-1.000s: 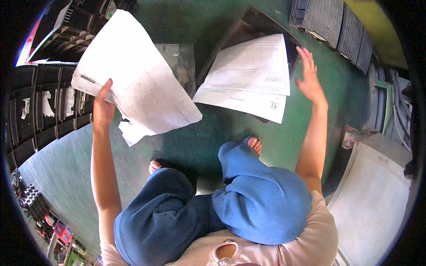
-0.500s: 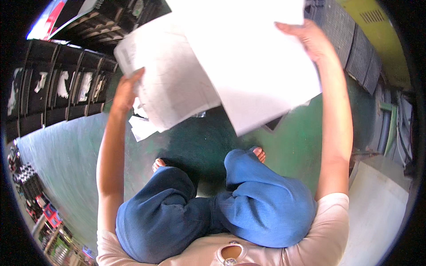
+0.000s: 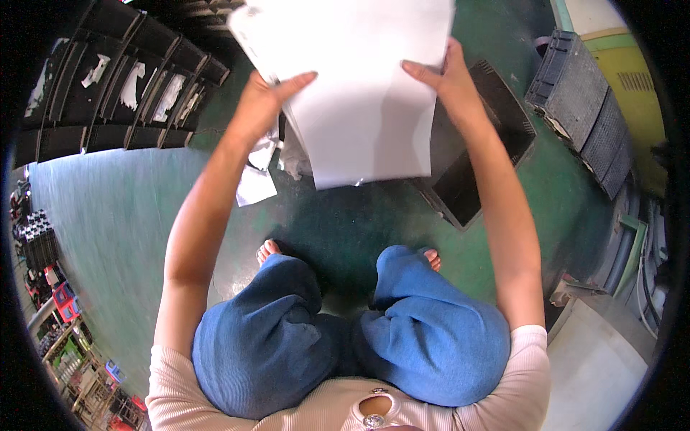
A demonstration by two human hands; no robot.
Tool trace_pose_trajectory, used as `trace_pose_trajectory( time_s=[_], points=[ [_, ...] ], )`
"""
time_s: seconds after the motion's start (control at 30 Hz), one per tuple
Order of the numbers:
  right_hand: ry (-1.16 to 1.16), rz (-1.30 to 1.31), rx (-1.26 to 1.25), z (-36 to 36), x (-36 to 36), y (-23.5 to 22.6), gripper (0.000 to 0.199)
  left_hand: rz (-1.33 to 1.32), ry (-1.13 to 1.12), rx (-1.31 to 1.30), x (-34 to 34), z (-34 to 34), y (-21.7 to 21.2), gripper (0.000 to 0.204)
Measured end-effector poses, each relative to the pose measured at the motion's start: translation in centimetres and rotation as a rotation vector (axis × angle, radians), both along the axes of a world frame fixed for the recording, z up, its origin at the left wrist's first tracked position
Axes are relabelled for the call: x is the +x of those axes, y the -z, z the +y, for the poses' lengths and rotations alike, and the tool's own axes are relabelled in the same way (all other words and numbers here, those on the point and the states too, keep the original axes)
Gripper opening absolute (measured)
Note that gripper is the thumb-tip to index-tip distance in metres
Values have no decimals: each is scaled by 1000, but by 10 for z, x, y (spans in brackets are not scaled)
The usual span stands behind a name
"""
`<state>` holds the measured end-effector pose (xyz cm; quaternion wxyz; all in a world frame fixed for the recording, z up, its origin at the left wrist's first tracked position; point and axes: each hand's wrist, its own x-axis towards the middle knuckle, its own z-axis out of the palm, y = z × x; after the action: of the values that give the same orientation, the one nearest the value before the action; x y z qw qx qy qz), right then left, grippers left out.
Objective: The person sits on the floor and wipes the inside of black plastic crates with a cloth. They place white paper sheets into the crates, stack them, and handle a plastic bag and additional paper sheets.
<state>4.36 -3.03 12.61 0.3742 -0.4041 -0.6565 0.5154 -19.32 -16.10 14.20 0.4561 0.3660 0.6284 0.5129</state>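
A stack of large white paper sheets (image 3: 363, 108) is held up in front of me at the top of the head view. My left hand (image 3: 266, 100) grips its left edge, thumb lying on the top sheet and fingers hidden beneath. On the right edge, my right hand (image 3: 451, 77) pinches the sheets the same way. The sheets overlap nearly flush, with layered edges showing at the left. Below the stack's left side, smaller white paper scraps (image 3: 256, 185) lie on the green floor. A black plastic crate (image 3: 467, 176) sits behind my right forearm, partly covered by the sheets.
Stacked black crates (image 3: 108, 86) stand at the far left. Grey crates (image 3: 575, 100) lean near a yellow-green machine (image 3: 636, 79) on the right. A pale box (image 3: 593, 366) stands close by my right elbow. Cluttered shelves (image 3: 72, 352) line the left rim. My bare feet rest on the floor (image 3: 345, 230).
The two separate sheet groups have come together into one stack. My hands have moved closer to each other, the left one rightward and up, the right one leftward.
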Motion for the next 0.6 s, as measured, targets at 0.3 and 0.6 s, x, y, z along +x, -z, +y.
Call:
trace_pose_trajectory(
  time_s=[0.3,0.6],
  points=[
    [-332,47,-110,12,-23,3,43,137,61,217,-49,-2,-6,36],
    [-149,88,-176,9,-35,31,40,341,17,197,-41,9,7,27]
  ],
)
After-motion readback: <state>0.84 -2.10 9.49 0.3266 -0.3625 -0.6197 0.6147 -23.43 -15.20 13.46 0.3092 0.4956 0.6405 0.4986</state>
